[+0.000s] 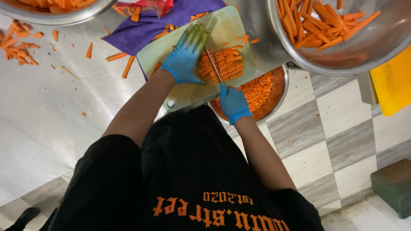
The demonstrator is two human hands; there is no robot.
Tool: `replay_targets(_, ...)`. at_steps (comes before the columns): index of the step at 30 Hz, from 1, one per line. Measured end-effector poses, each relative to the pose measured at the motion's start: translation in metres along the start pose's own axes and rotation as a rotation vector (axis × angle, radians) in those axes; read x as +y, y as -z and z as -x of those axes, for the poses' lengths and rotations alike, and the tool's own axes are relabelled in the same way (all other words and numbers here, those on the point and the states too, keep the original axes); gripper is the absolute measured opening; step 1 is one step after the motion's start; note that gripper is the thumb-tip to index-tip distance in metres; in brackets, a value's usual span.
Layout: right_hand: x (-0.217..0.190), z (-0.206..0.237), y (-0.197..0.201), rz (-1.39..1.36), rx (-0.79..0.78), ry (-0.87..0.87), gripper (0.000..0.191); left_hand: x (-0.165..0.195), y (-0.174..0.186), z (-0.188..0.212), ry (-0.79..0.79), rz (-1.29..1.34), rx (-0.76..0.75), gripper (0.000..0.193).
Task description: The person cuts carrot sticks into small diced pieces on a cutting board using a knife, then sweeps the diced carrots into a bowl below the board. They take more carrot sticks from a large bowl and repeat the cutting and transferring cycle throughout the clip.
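Taking the pale green cutting board [188, 92] as landmark: left of it, loose carrot scraps [19, 42] lie on the white surface [43, 115]; on the board, the left hand [185, 57], blue-gloved, presses flat, fingers together, on a bundle of carrot sticks [222, 64]; the right hand [233, 102], fingers clamped on a knife [212, 64], cuts across them; advisable to keep fingertips curled clear of the blade; below the board's right edge, a round steel bowl [280, 92] holds small dice; beyond it, a larger steel bowl [368, 47] holds long sticks.
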State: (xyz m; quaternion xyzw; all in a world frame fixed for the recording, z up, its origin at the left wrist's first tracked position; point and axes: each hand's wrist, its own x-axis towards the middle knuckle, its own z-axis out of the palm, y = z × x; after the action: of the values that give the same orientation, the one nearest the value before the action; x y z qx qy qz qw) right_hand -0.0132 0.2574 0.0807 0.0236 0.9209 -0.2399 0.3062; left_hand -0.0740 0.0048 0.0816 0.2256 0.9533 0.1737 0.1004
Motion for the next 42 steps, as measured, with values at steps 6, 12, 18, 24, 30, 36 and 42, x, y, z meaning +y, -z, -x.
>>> replay_targets(6,-0.008,0.001,-0.018,0.073,-0.037,-0.086,0.063,0.006,-0.008,-0.011,-0.046,-0.040,-0.095,0.154)
replay_targets(12,-0.009,-0.011,-0.044,0.070,0.005,-0.114,0.059,-0.003,-0.027,-0.012,0.015,0.011,-0.157,0.156)
replay_targets(18,0.008,-0.016,-0.062,-0.023,0.156,0.008,0.047,-0.004,-0.035,-0.008,0.042,0.112,-0.050,0.159)
replay_targets(24,0.080,0.007,-0.044,-0.495,0.008,0.126,0.053,0.003,-0.017,-0.021,-0.026,0.078,-0.084,0.164)
replay_targets(30,0.145,0.109,-0.076,-1.166,0.031,-0.239,0.052,0.020,-0.006,-0.063,-0.331,-0.049,-0.258,0.153)
replay_targets(36,0.190,0.172,-0.116,-1.184,0.134,-0.395,0.055,0.098,-0.027,-0.098,-0.563,-0.034,-0.268,0.132)
replay_targets(42,0.213,0.197,-0.129,-1.287,0.237,-0.490,0.065,0.187,-0.065,-0.129,-0.527,0.093,-0.106,0.109)
